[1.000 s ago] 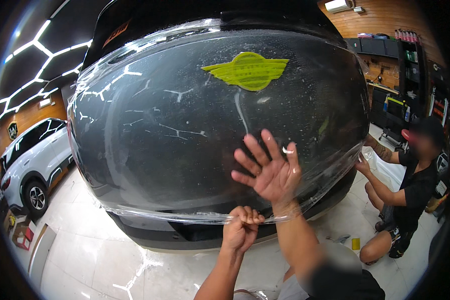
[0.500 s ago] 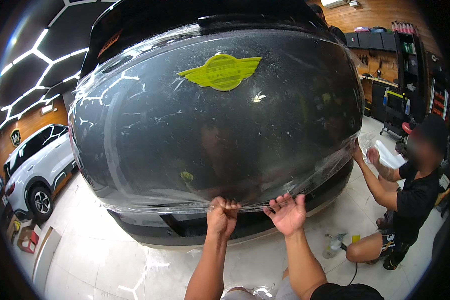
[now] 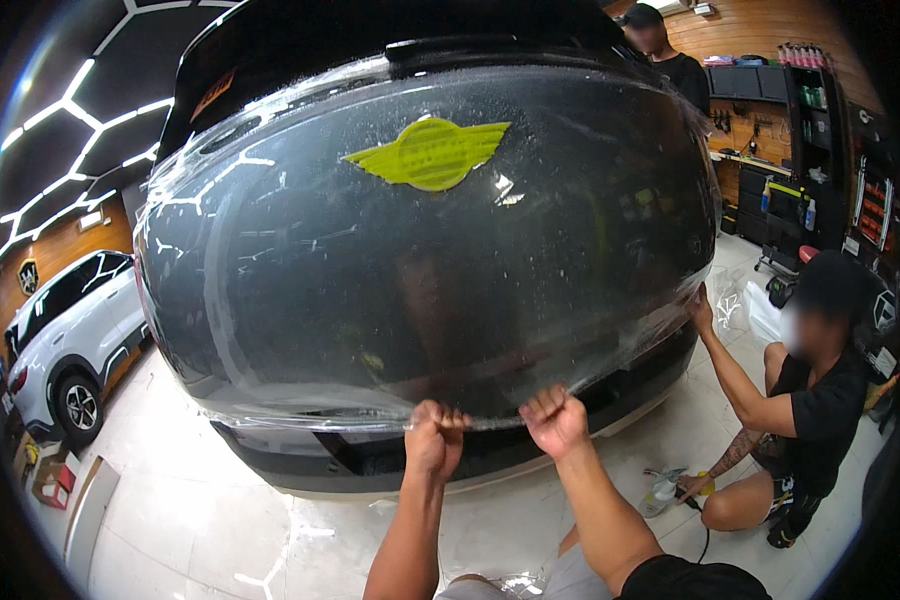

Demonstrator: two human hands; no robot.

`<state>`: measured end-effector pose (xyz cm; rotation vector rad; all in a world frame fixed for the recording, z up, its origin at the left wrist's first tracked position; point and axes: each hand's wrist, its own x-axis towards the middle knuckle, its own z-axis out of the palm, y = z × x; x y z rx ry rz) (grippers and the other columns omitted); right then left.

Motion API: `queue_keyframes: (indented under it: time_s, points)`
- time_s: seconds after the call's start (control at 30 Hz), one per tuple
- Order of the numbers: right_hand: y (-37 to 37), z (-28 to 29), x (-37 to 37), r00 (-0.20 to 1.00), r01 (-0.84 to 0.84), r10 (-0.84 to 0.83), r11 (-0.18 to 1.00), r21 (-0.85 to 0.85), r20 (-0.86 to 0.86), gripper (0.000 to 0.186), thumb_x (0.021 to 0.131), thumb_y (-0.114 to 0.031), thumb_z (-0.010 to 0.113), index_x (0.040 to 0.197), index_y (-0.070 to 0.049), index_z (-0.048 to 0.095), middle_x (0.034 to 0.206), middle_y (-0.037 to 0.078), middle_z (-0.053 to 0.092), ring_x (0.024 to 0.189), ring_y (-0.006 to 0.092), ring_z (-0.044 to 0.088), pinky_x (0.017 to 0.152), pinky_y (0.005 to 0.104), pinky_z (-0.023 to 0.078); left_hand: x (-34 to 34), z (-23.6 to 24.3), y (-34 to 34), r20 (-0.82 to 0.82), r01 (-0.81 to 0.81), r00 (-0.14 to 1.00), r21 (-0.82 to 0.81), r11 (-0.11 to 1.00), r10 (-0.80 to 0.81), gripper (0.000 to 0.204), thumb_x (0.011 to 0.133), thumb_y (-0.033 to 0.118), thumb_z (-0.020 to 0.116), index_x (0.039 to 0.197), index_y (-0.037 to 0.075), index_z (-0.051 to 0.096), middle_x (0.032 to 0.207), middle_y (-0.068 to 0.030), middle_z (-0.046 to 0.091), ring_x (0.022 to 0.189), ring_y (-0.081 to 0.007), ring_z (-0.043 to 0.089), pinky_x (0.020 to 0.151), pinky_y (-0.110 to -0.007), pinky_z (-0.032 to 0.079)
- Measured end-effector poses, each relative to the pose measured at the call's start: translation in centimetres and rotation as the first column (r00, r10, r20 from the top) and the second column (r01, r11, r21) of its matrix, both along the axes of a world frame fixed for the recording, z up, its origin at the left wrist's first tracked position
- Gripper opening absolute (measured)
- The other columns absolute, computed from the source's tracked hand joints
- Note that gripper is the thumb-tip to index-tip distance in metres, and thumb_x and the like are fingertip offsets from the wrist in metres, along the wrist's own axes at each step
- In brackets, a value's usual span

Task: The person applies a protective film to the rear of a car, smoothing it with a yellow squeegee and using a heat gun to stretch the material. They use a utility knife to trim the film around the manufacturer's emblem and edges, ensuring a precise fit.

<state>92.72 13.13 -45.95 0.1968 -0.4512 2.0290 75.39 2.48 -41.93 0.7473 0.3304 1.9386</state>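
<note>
A clear plastic film (image 3: 300, 405) is stretched over the dark rear panel (image 3: 310, 270) of a car, with water drops and creases showing. My left hand (image 3: 435, 437) is closed in a fist on the film's gathered lower edge. To its right, my right hand (image 3: 557, 422) has its fingers curled over the same edge, palm side up. The film between my hands runs taut in a thin band. Higher on the panel sits a yellow-green winged emblem cover (image 3: 430, 153).
At right a crouching co-worker (image 3: 820, 400) touches the film's right edge with one hand and reaches down to a spray bottle (image 3: 660, 492) with the other. Another person (image 3: 670, 65) stands behind the car. A white car (image 3: 75, 340) is parked left; shelves (image 3: 810, 130) line the right wall.
My right hand has gone from spread fingers to curled ones and shifted slightly left. The co-worker's raised hand has dropped to the spray bottle. The person behind the car has come further into view.
</note>
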Motion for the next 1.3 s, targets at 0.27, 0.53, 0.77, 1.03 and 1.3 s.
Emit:
queue_keyframes:
  time_s: [0.27,0.53,0.77,1.03,1.3]
  points:
    - [0.3,-0.1,-0.4,0.969,0.155,-0.136,0.985,-0.081,0.204,0.008,0.079,-0.006,0.049,0.073,-0.011,0.053,0.071,0.005,0.056,0.073,0.0236,0.057,0.081,0.0435,0.049,-1.8,-1.1,3.1,-0.016,-0.204,0.979,-0.168,0.965,0.204,0.013,0.092,0.000,0.048,0.084,0.010,0.051,0.074,-0.0037,0.053,0.069,-0.0202,0.055,0.076,-0.041,0.050]
    - [-4.8,-6.4,8.0,0.662,0.236,-0.242,0.966,0.109,0.710,0.022,0.090,-0.009,0.057,0.111,-0.005,0.053,0.092,0.008,0.060,0.082,0.0207,0.060,0.074,0.0363,0.051,-1.4,0.6,3.2,-0.013,-0.233,0.972,-0.125,0.964,0.233,0.022,0.085,-0.013,0.042,0.081,0.006,0.052,0.074,-0.0067,0.054,0.070,-0.0208,0.056,0.072,-0.039,0.051]
    - [-18.1,-23.5,20.8,-0.548,-0.495,-0.689,0.725,0.479,0.475,0.039,0.085,-0.021,0.062,0.117,0.002,0.058,0.112,0.024,0.059,0.107,0.0415,0.055,0.092,0.0469,0.045,-1.9,-0.5,3.4,0.015,-0.224,0.973,-0.140,0.964,0.228,0.024,0.080,-0.016,0.039,0.078,0.005,0.052,0.075,-0.0094,0.056,0.072,-0.0248,0.058,0.076,-0.042,0.050]
    - [-11.8,-18.5,12.3,-0.040,-0.156,-0.681,0.727,0.669,0.731,0.038,0.092,-0.015,0.063,0.126,-0.001,0.055,0.121,0.015,0.060,0.111,0.0247,0.060,0.090,0.0349,0.050,-1.1,-0.6,4.7,0.059,-0.218,0.974,-0.035,0.975,0.219,0.021,0.080,-0.013,0.043,0.077,0.005,0.054,0.075,-0.0095,0.056,0.074,-0.0251,0.058,0.077,-0.042,0.050]
    - [-3.0,1.7,-5.5,0.950,-0.138,0.089,0.979,0.149,0.299,0.040,0.080,-0.021,0.069,0.117,-0.012,0.056,0.122,0.008,0.059,0.109,0.0242,0.056,0.097,0.0383,0.040,-2.0,-1.6,4.1,0.074,-0.150,0.986,-0.018,0.988,0.151,0.020,0.083,-0.012,0.045,0.081,0.006,0.054,0.078,-0.0077,0.056,0.075,-0.0222,0.058,0.075,-0.037,0.050]
